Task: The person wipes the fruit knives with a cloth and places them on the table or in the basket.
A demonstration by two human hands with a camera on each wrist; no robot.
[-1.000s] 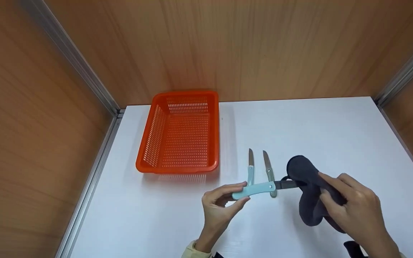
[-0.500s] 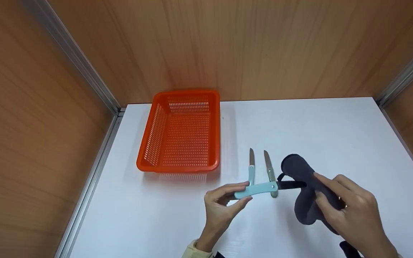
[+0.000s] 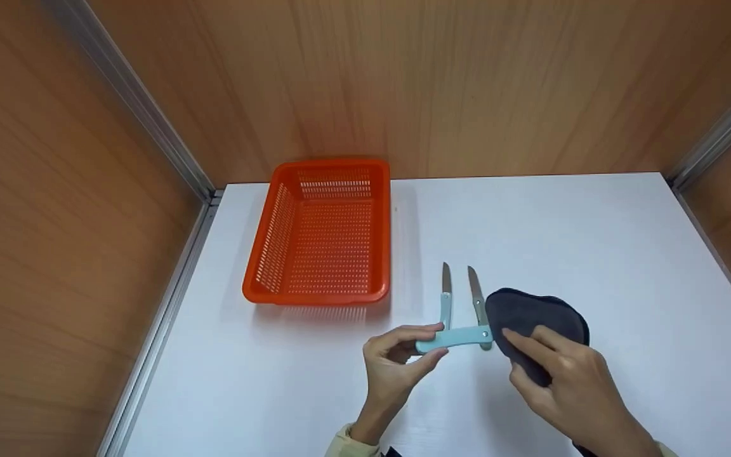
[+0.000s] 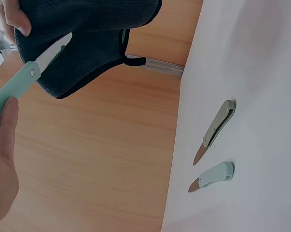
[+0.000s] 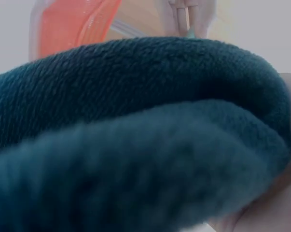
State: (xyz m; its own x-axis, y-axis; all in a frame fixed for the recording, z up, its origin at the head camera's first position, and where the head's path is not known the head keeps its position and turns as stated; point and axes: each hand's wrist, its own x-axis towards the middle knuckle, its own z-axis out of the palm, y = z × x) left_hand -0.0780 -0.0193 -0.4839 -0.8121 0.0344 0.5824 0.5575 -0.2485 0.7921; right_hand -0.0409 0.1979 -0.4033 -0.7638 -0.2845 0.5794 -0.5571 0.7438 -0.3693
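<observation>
Fingers and thumb of the left hand [image 3: 388, 374] are parted only by the handle of a light blue knife [image 3: 454, 339], which they pinch near its butt end. That knife is held above the counter [image 3: 594, 235], roughly level, its pivot end toward the right hand [image 3: 572, 390].

Fingers and thumb of the right hand grip a dark, folded cloth [image 3: 521, 311], with the index finger laid along its upper face. Exact placement of the remaining right fingers cannot be told, as the cloth covers them. Seen from the head, the cloth conceals the blade of the held knife; seen from the left wrist, the blade [image 4: 56, 50] lies against the cloth. A small loop [image 4: 134, 61] hangs from the cloth's edge.

Two further knives lie side by side on the counter, apart from each other, blades toward the rear panel [image 3: 441, 89]: one with a light blue handle [image 3: 445, 304], one with a grey-green handle [image 3: 478, 309]. From the head view, the held knife overlaps both handles; the left wrist view shows it well apart from them. An orange perforated basket [image 3: 315, 299] stands to their left, near the rear panel.
</observation>
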